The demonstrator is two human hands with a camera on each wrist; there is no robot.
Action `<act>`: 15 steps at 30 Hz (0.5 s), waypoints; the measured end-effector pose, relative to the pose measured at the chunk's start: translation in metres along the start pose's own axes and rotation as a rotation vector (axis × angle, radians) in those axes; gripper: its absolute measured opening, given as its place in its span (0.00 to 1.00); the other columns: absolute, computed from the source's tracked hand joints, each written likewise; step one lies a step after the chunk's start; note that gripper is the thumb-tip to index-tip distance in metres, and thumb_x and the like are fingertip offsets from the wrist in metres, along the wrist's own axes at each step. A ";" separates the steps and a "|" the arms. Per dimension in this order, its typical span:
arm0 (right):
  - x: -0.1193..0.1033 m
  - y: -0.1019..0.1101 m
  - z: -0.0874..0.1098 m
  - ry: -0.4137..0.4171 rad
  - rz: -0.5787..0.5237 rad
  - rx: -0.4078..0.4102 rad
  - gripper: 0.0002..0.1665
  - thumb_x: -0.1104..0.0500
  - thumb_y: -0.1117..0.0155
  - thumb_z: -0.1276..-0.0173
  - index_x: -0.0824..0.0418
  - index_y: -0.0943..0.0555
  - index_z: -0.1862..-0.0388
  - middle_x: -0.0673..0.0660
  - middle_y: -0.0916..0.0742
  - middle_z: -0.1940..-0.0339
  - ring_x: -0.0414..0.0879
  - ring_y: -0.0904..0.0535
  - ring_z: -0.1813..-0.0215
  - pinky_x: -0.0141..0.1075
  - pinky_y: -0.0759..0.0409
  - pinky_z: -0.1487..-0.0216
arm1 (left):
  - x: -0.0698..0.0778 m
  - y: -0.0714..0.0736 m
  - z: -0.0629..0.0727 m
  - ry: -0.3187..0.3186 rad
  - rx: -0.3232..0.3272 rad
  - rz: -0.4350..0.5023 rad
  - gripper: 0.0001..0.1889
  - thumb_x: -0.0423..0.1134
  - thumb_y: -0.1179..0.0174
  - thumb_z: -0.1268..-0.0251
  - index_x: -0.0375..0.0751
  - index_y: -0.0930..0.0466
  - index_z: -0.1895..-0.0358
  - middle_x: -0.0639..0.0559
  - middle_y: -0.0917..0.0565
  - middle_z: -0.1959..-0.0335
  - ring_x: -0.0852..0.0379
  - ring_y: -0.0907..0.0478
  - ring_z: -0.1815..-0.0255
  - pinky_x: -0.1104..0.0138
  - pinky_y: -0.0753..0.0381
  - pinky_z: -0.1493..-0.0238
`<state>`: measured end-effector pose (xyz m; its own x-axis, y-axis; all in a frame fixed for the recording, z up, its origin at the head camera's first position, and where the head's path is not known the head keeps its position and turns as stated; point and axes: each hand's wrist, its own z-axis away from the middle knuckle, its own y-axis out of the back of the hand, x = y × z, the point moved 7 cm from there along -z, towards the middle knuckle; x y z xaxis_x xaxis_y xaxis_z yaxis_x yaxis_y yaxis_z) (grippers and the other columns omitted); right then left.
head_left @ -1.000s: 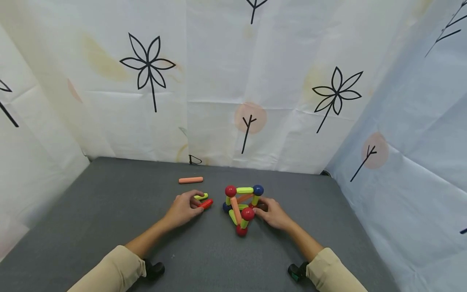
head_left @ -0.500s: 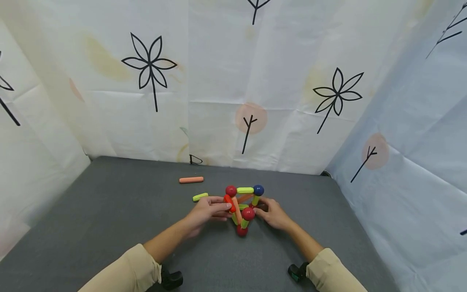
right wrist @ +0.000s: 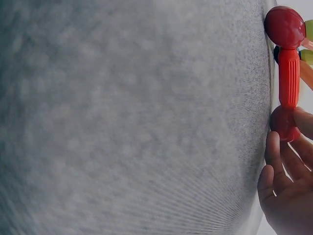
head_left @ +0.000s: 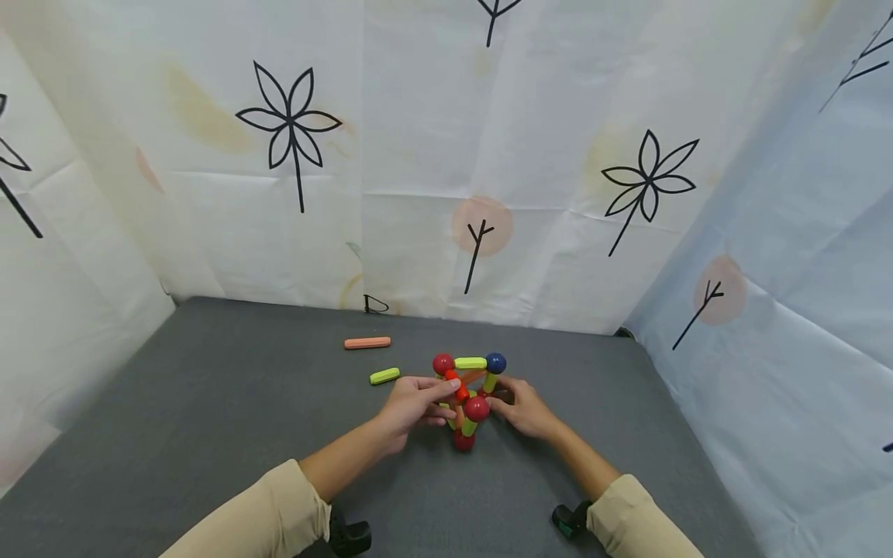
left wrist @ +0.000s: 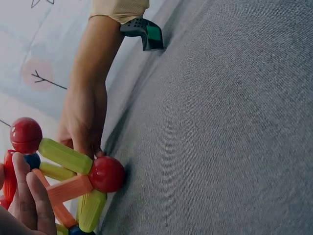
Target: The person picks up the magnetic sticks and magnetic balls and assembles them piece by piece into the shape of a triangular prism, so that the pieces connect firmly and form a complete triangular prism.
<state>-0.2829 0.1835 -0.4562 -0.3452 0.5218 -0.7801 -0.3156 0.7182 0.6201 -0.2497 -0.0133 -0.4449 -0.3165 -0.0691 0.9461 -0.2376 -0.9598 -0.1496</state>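
Note:
My left hand pinches a short red stick at the upper face of a ball-and-stick frame. The stick lies between the top red ball and the front red ball; whether it touches both I cannot tell. At the frame's right, my right hand holds a lower red ball with thumb and fingers. A blue ball and a yellow-green stick form the back top edge. Orange sticks cross the sides. My left fingers partly hide the frame's left side.
Left of the frame, a loose yellow-green stick lies on the grey table. Behind it is a loose orange stick. A printed white cloth hangs along the table's back and sides.
My left hand has picked the red stick up off the table and carried it right to the top of the frame. The right hand stays at its ball.

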 end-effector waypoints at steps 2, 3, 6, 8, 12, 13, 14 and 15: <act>0.000 0.000 0.000 -0.002 0.002 0.003 0.23 0.61 0.39 0.26 0.71 0.25 0.37 0.66 0.16 0.46 0.59 0.18 0.44 0.53 0.22 0.42 | 0.000 0.000 -0.001 0.001 0.006 -0.010 0.24 0.53 0.30 0.40 0.36 0.14 0.50 0.45 0.11 0.63 0.59 0.14 0.72 0.68 0.16 0.64; 0.000 0.000 0.001 -0.001 0.004 0.004 0.23 0.61 0.39 0.26 0.71 0.25 0.37 0.66 0.16 0.46 0.59 0.18 0.44 0.53 0.22 0.42 | 0.000 0.000 -0.001 -0.001 0.007 -0.018 0.24 0.53 0.30 0.40 0.36 0.14 0.50 0.46 0.11 0.64 0.59 0.14 0.72 0.68 0.16 0.64; 0.000 0.000 0.001 0.007 0.012 0.009 0.23 0.61 0.38 0.27 0.70 0.25 0.38 0.65 0.15 0.47 0.58 0.18 0.45 0.52 0.22 0.42 | 0.001 0.000 -0.001 -0.015 0.011 -0.048 0.23 0.52 0.30 0.39 0.35 0.13 0.52 0.45 0.11 0.65 0.58 0.15 0.74 0.68 0.16 0.66; -0.001 0.000 0.001 0.017 0.019 0.015 0.22 0.60 0.38 0.27 0.71 0.24 0.38 0.65 0.15 0.47 0.58 0.17 0.45 0.52 0.21 0.43 | 0.002 0.000 -0.001 -0.021 0.011 -0.069 0.22 0.52 0.30 0.39 0.35 0.13 0.53 0.45 0.11 0.65 0.57 0.15 0.74 0.67 0.16 0.66; 0.001 0.000 0.000 0.006 0.013 0.023 0.22 0.60 0.38 0.27 0.70 0.24 0.38 0.64 0.15 0.47 0.57 0.17 0.45 0.51 0.21 0.43 | 0.002 0.001 -0.004 -0.046 -0.009 -0.125 0.21 0.53 0.31 0.39 0.36 0.12 0.55 0.45 0.11 0.65 0.57 0.16 0.74 0.68 0.17 0.68; 0.001 0.000 0.000 0.002 0.006 0.017 0.23 0.60 0.38 0.27 0.70 0.24 0.38 0.65 0.15 0.47 0.59 0.18 0.45 0.53 0.22 0.42 | 0.001 0.002 -0.005 -0.057 -0.017 -0.142 0.21 0.53 0.31 0.38 0.36 0.12 0.55 0.46 0.11 0.65 0.57 0.16 0.74 0.68 0.17 0.69; 0.002 0.000 0.000 -0.006 0.002 0.012 0.23 0.60 0.38 0.26 0.70 0.25 0.37 0.65 0.15 0.46 0.59 0.18 0.44 0.54 0.23 0.41 | 0.000 0.003 -0.006 -0.069 -0.026 -0.160 0.21 0.53 0.32 0.37 0.37 0.13 0.55 0.46 0.12 0.65 0.57 0.16 0.74 0.68 0.18 0.70; 0.002 0.000 0.000 -0.009 0.002 0.009 0.23 0.60 0.38 0.26 0.69 0.25 0.37 0.65 0.16 0.46 0.59 0.18 0.44 0.54 0.23 0.41 | -0.002 0.004 -0.006 -0.085 -0.037 -0.181 0.20 0.52 0.33 0.36 0.37 0.13 0.55 0.47 0.12 0.66 0.57 0.17 0.74 0.68 0.19 0.70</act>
<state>-0.2839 0.1846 -0.4581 -0.3383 0.5273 -0.7794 -0.3073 0.7210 0.6211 -0.2555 -0.0151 -0.4487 -0.1871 0.0789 0.9792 -0.3171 -0.9483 0.0158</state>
